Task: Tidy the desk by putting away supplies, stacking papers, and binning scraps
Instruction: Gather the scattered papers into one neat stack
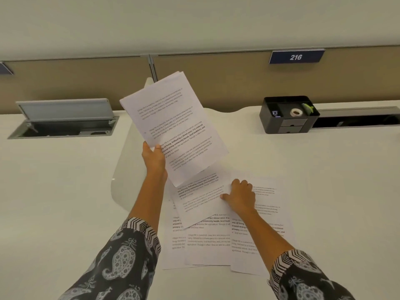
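I've got the left hand up off the desk, thumb on the printed face and fingers behind, pinching a small sheaf of printed papers by its lower left edge. The sheaf is raised and tilted, its top corner leaning toward the beige partition. Below and to the right, the right hand lies on the loose sheets still on the desk, fingers curled, thumb out to the left, pressing down on the top page. Whether it grips a page I cannot tell. Those sheets lie fanned and overlapping, skewed to each other, directly under the right hand and forearm, just beneath the raised sheaf.

Far right at the back, a black organiser stands well apart from both hands, with a roll of tape and something green in its top tray. Far left, a grey cable hatch stands open. A blue sign reads 216. Patterned sleeves cover both forearms.
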Tool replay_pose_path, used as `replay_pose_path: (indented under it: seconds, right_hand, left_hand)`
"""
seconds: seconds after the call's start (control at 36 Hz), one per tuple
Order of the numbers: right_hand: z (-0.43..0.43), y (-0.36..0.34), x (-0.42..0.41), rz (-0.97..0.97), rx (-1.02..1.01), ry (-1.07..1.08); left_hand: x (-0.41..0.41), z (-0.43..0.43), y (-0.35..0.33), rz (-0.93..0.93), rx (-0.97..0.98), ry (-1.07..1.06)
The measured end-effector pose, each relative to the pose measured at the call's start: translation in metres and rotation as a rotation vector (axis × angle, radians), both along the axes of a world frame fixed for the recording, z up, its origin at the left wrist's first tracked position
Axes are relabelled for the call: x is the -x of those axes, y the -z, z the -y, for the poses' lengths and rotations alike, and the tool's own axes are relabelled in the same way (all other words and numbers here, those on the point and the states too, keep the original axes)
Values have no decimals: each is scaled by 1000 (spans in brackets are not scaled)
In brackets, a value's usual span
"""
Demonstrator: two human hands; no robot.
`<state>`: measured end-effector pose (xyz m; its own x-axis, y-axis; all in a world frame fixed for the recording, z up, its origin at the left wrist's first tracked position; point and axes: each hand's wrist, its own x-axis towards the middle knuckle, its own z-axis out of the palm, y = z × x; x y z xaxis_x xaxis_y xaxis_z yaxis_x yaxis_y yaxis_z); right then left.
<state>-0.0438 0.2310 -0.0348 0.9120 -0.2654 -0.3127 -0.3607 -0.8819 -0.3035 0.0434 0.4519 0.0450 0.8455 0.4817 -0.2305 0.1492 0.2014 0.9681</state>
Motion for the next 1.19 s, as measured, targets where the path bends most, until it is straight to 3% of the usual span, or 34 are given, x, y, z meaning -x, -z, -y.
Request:
replay_pose_path:
  seconds: [0.42, 0.56, 0.83, 1.19]
  right_hand:
    - [-7, 1, -16, -115, -118, 125]
    - [9, -9, -9, -25, -426, 259]
    - [116, -36, 34, 163, -829, 618]
    - [162, -22, 127, 32, -893, 715]
  left_hand:
    - [-7, 1, 12, -15, 54, 51]
    - [-12, -6, 12, -21, 43, 44]
    - [-10, -3, 12, -32, 62, 22]
    - [3, 33, 9, -33, 112, 15]
